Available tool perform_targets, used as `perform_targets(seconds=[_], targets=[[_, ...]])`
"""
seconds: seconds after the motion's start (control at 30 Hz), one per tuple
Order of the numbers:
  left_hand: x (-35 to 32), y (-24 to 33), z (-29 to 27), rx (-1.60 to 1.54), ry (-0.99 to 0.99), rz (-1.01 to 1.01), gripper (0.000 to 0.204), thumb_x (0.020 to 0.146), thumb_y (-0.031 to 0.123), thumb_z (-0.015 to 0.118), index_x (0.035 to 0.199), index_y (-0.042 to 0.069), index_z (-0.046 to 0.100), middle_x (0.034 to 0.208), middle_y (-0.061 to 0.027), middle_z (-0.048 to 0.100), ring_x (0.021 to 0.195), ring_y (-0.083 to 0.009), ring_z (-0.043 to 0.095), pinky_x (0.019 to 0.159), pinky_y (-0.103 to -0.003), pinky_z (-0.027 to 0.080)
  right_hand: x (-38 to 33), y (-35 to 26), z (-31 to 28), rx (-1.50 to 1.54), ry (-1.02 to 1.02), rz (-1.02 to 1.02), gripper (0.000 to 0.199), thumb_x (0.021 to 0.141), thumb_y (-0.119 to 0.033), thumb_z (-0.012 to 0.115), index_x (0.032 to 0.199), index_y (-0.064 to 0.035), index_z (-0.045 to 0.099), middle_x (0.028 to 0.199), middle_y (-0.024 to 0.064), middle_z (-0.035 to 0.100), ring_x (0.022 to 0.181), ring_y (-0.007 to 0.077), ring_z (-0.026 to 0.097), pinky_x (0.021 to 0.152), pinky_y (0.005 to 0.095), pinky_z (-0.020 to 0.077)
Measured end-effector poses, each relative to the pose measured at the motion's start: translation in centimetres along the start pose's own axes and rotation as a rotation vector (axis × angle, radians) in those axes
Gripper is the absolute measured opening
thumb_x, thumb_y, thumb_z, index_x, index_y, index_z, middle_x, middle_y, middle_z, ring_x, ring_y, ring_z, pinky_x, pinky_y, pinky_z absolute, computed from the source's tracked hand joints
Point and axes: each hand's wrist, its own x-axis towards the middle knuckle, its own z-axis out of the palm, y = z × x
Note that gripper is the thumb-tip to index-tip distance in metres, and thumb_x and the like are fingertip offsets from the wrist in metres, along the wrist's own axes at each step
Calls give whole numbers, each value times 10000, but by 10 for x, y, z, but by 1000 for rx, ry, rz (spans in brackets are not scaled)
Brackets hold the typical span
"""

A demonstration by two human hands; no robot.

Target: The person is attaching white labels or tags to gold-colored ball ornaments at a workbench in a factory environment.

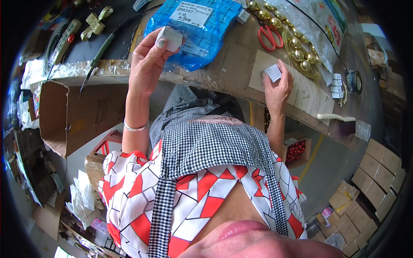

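My left hand (145,64) is raised over the table's front edge. Between its thumb and fingers it pinches a small white bundle of paper labels (172,41). Just beyond lies a clear blue plastic bag (217,36) of similar small bundles, with a white sticker (191,15) on it. My right hand (280,88) is closed on another small white label bundle (272,73), above a pale board (261,62) at the table edge. The two bundles are well apart. Fine print on both is too small to make out.
Red-handled scissors (271,38) and shiny gold balls (297,55) lie behind my right hand. Farther right are a white-handled brush (335,117) and a tape roll (354,81). A green pointed tool (103,48) overhangs the edge at left, above an open cardboard box (53,107).
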Motion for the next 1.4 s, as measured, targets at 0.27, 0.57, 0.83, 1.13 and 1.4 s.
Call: perform_targets(seconds=[0.27,0.57,0.83,1.13,1.4], targets=[[-1,-9,10,394,104,93,478,784,29,716,1220,0,523,1049,-80,627,978,-155,601,874,-287,483,-1,4,3,52,5,26,550,692,-103,737,1199,-67,526,1046,124,588,1000,311,532,893,426,378],[7,-11,27,1128,87,222,427,715,58,764,1087,-18,569,939,-105,652,891,-174,633,772,-289,505,-1,3,1,-44,-6,-57,563,696,-119,737,1211,-78,515,1016,87,583,951,274,531,878,418,350],[13,-17,27,1280,93,297,244,738,123,754,822,-1,561,725,-82,629,675,-139,579,654,-278,457,2,6,2,49,69,-73,498,661,-74,743,1127,-53,570,963,127,609,879,299,576,803,405,420],[14,-22,16,1356,80,263,245,758,149,737,827,-4,558,725,-62,620,656,-134,544,645,-292,440,-3,4,-15,75,63,15,528,706,-127,743,1184,-70,525,1113,88,573,1063,265,519,929,411,347],[11,-31,13,1384,154,335,251,731,175,727,850,18,571,731,-83,632,643,-200,573,644,-332,452,46,132,-128,-279,422,16,606,664,-132,777,1203,-61,506,1065,157,612,963,328,587,839,425,462]])
